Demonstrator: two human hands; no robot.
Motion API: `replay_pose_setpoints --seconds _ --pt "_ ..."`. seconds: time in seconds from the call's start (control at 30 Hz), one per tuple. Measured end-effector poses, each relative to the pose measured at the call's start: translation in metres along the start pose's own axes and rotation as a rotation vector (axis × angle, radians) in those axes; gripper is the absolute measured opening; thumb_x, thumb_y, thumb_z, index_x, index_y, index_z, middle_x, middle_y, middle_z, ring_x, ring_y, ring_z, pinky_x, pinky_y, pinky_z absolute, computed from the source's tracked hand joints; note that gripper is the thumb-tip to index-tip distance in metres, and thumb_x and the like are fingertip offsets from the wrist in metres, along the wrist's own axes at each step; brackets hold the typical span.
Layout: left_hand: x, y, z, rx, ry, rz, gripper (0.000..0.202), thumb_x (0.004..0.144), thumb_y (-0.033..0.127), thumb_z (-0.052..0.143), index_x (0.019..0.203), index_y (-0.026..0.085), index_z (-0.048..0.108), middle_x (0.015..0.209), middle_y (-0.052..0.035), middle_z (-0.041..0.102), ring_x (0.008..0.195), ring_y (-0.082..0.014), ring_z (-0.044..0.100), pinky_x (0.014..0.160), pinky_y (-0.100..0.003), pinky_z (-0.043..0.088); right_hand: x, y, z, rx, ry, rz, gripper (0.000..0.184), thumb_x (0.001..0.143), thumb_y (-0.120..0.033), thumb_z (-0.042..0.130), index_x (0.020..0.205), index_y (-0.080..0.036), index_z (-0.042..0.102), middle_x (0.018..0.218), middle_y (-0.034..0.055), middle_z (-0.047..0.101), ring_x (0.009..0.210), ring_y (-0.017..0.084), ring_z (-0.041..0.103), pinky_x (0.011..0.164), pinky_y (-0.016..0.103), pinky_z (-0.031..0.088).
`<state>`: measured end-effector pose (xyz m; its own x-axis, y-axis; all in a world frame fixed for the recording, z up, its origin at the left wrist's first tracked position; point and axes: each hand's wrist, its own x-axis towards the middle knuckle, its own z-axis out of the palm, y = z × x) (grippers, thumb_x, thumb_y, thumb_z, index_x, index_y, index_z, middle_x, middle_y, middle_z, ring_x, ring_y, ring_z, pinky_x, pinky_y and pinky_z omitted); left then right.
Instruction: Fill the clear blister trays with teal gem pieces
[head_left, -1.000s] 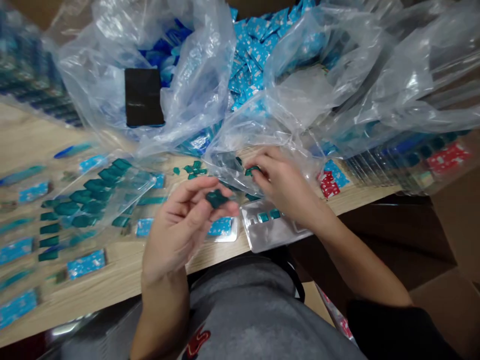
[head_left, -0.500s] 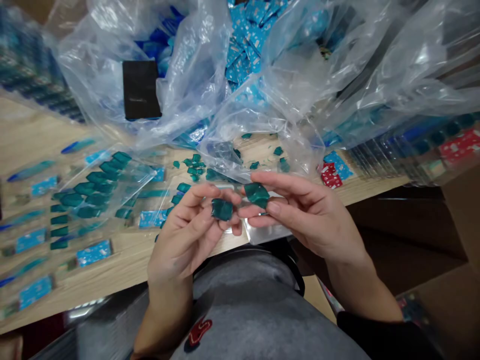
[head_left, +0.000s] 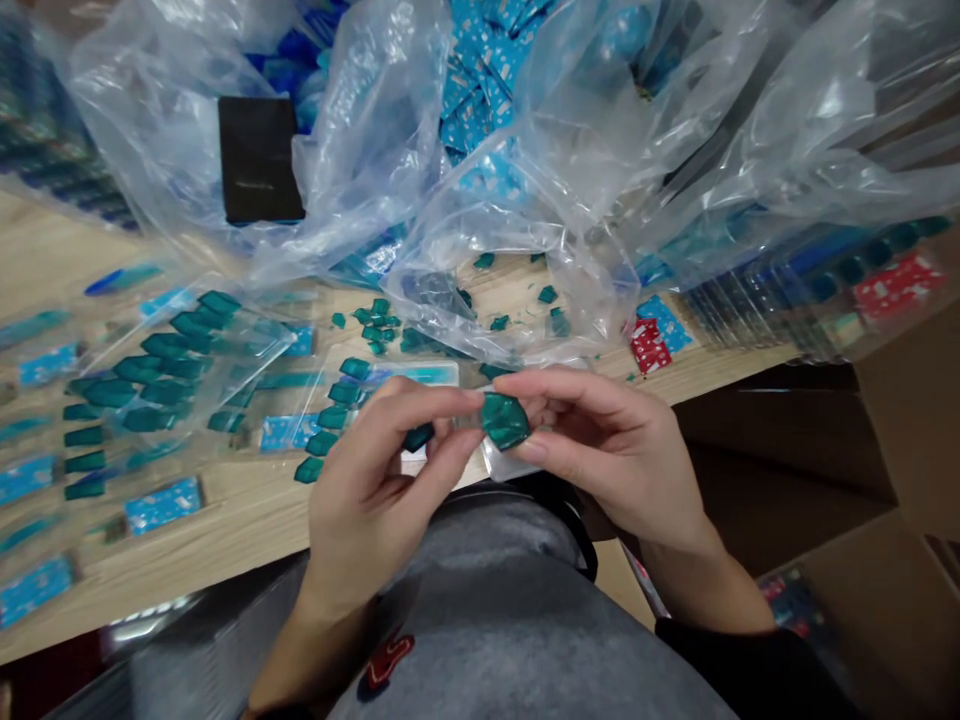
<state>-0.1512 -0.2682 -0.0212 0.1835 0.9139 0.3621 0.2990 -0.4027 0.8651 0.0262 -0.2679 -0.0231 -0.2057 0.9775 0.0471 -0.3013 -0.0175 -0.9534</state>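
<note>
Between my hands is a faceted, translucent dark-teal piece (head_left: 505, 420). My right hand (head_left: 611, 440) pinches its right side between thumb and fingers. At its left edge, the thumb and index finger of my left hand (head_left: 390, 470) close on it. A second teal piece (head_left: 418, 437) sits within the curled fingers of my left hand, partly hidden. Just left of that hand, a column of similar teal pieces (head_left: 322, 443) lies along a clear plastic case. Behind my fingers is another clear case (head_left: 510, 462), mostly covered.
Clear plastic bags (head_left: 360, 180) stand along the back, one holding blue patterned packets (head_left: 480, 110). A black rectangular block (head_left: 260, 160) rests against them. Loose teal bits (head_left: 377, 322) lie on the wooden table (head_left: 247, 525). More cases stand in a row (head_left: 739, 315) at right.
My left thumb and index finger have moved right onto the teal piece in my right hand. The other piece has shifted back into my left hand's curled fingers.
</note>
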Motion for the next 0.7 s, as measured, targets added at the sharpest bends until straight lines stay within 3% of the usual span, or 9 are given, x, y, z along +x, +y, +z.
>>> replay_pose_setpoints --seconds 0.1,0.33,0.47,0.6,0.7 --pt "0.001 0.002 -0.005 0.158 -0.042 0.092 0.033 0.086 0.01 0.069 0.115 0.026 0.064 0.087 0.0021 0.065 0.076 -0.0102 0.059 0.064 -0.022 0.05 -0.003 -0.005 -0.001 -0.192 -0.03 -0.071 0.028 0.088 -0.016 0.069 0.114 -0.026 0.072 0.102 -0.0003 0.072 0.091 0.011 0.067 0.082 0.025 0.058" --pt "0.001 0.009 -0.007 0.521 -0.101 0.284 0.014 0.091 0.01 0.061 0.101 0.02 0.064 0.087 0.0003 0.067 0.077 -0.0106 0.065 0.068 -0.021 0.054 -0.013 -0.008 0.004 -0.438 -0.02 -0.134 0.035 0.09 -0.016 0.065 0.125 -0.018 0.066 0.107 0.004 0.067 0.101 0.013 0.064 0.08 0.023 0.058" --pt "-0.002 0.008 -0.004 0.513 -0.066 0.289 0.012 0.091 0.01 0.06 0.099 0.018 0.064 0.088 -0.0001 0.068 0.078 -0.0095 0.064 0.07 -0.02 0.053 -0.013 -0.006 0.007 -0.508 -0.036 -0.158 0.035 0.092 -0.014 0.058 0.126 -0.017 0.064 0.109 0.0059 0.067 0.094 0.014 0.065 0.071 0.023 0.059" --pt "-0.004 0.006 0.0 0.425 0.0 0.212 0.01 0.092 0.01 0.057 0.096 0.017 0.063 0.084 -0.0003 0.066 0.075 -0.0101 0.061 0.068 -0.023 0.052 -0.012 -0.004 0.007 -0.536 -0.056 -0.19 0.033 0.093 -0.012 0.054 0.125 -0.016 0.065 0.11 0.0066 0.068 0.099 0.015 0.065 0.077 0.026 0.059" --pt "-0.005 0.005 0.001 0.508 -0.002 0.217 0.014 0.09 0.011 0.06 0.1 0.02 0.063 0.084 -0.0004 0.067 0.075 -0.0123 0.061 0.065 -0.026 0.05 -0.014 -0.003 0.008 -0.541 -0.051 -0.186 0.035 0.094 -0.013 0.054 0.128 -0.018 0.063 0.112 0.0062 0.068 0.101 0.015 0.065 0.081 0.028 0.059"
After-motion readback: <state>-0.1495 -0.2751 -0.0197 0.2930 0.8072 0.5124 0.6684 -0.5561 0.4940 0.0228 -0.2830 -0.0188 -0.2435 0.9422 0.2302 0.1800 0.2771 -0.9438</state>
